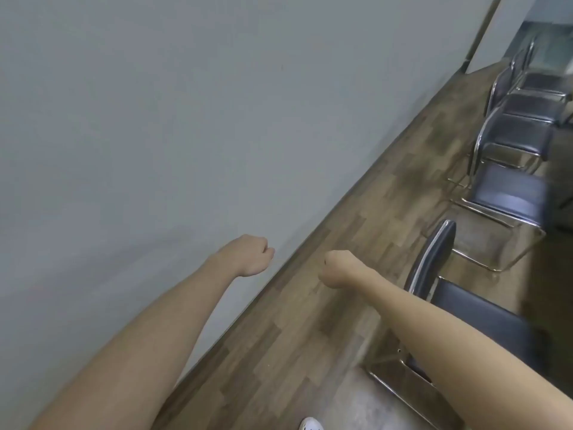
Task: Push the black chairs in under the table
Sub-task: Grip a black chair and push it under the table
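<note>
The grey wall filled the left side of the view. The left hand hung in front of the wall, clenched in a fist and holding nothing. The right hand hung just off the wall's foot, over the wooden floor, also curled into an empty fist. A white shoe showed below, near the wall's foot. The black chairs stood in a row across the floor strip from the wall, the nearest chair beneath the right forearm, touched by neither hand.
</note>
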